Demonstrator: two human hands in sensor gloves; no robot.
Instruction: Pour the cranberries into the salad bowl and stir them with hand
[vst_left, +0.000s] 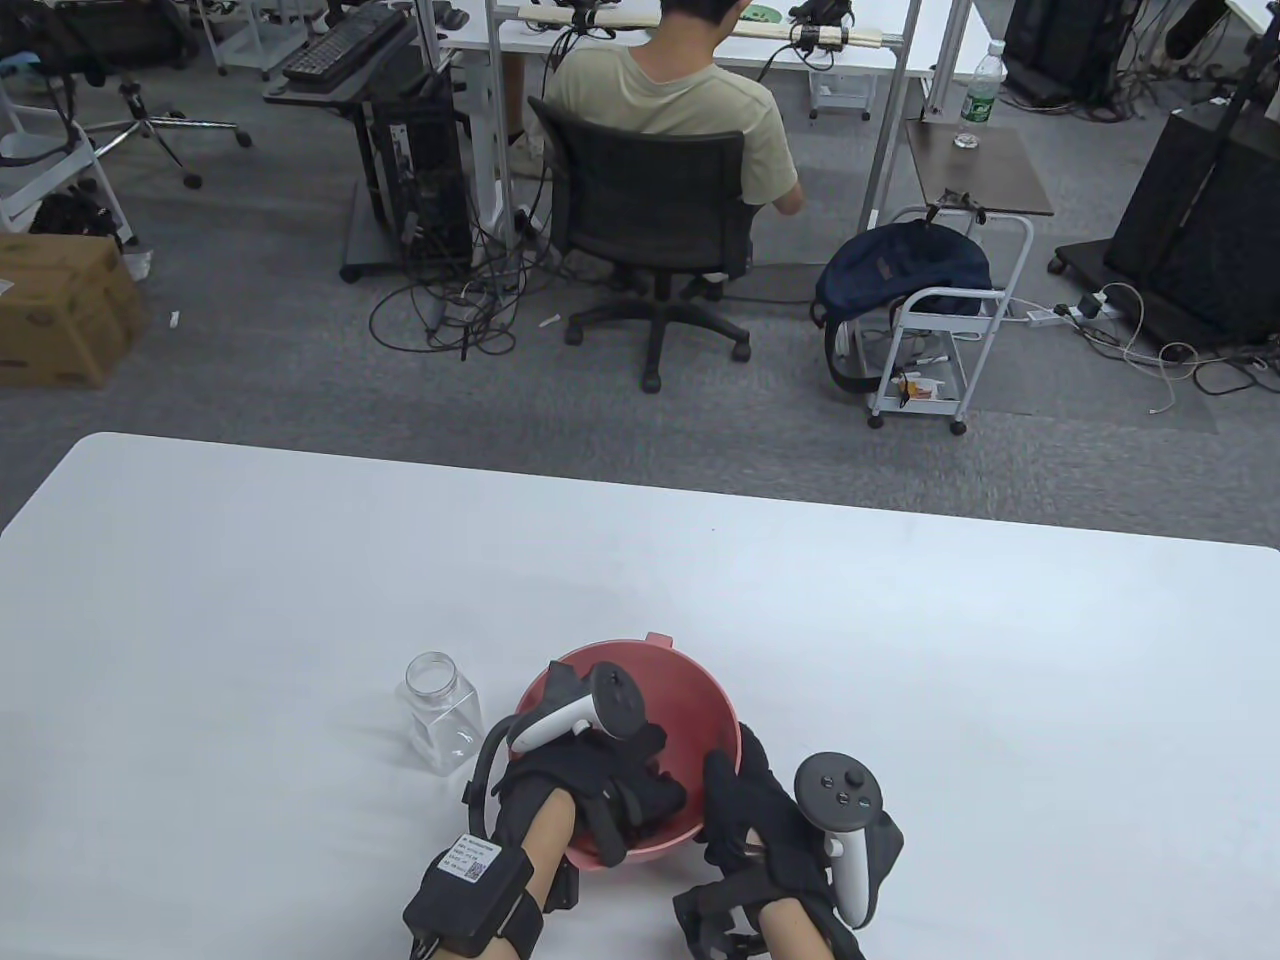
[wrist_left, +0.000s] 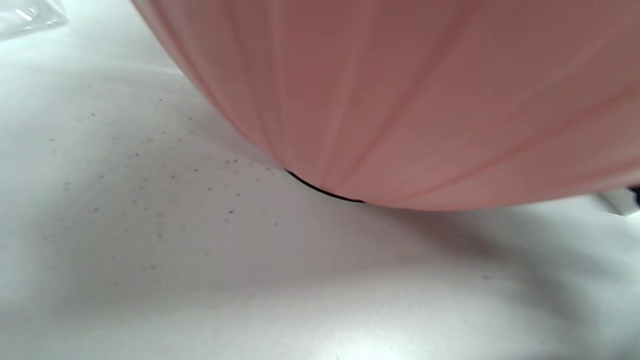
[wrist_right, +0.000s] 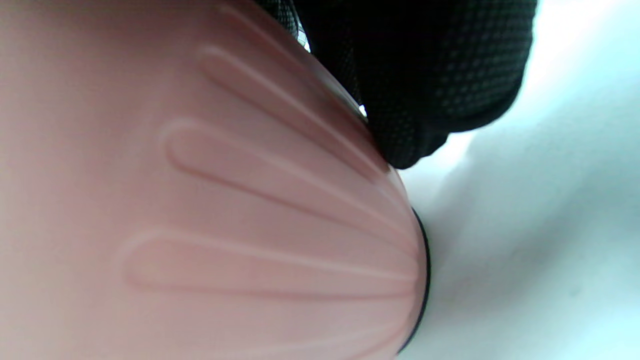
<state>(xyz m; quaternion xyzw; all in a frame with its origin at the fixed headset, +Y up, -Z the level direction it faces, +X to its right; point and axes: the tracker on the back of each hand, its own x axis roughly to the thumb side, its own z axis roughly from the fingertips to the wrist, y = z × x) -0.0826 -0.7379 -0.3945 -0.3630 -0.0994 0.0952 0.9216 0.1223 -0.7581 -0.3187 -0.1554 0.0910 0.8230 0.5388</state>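
1. salad bowl (vst_left: 690, 700), pink and ribbed, sits near the table's (vst_left: 250, 600) front edge, tilted toward the person.
2. left hand (vst_left: 590, 780) reaches inside the bowl, fingers curled down into it; whether they grasp anything cannot be told.
3. right hand (vst_left: 745, 800) grips the bowl's right rim.
4. clear jar (vst_left: 443, 710) stands upright, uncapped, just left of the bowl.

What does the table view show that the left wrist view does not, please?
Only the table view shows the left hand reaching inside the pink salad bowl, the right hand holding its near wall, and the jar's open mouth. Only the left wrist view shows the bowl's dark base ring and specks on the table. Both show the bowl, jar and white table.
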